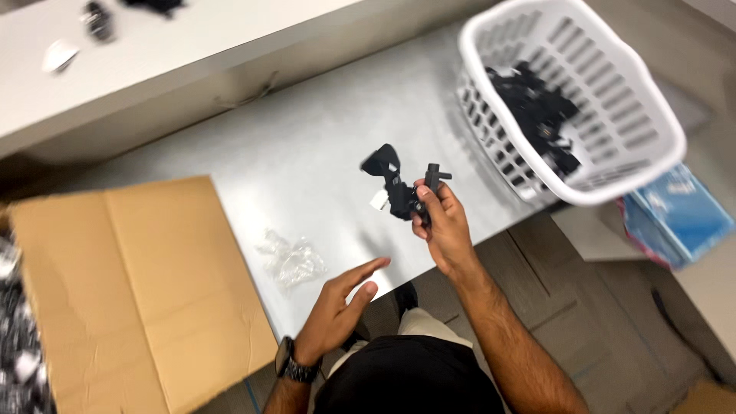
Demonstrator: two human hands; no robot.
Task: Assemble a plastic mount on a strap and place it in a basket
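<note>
At upper right, a white basket (613, 92) sits tilted over the table's (307, 153) near edge, with a heap of black parts (537, 111) inside. At lower left, a cardboard flap (138, 284) covers that corner. The right hand (441, 226) grips a black clamp (399, 188) at frame centre, fingers curled around it above the table edge. The left hand (341, 307) hovers flat and open, holding nothing, beside a crumpled clear bag (291, 257). Bare metal stretches across the middle.
</note>
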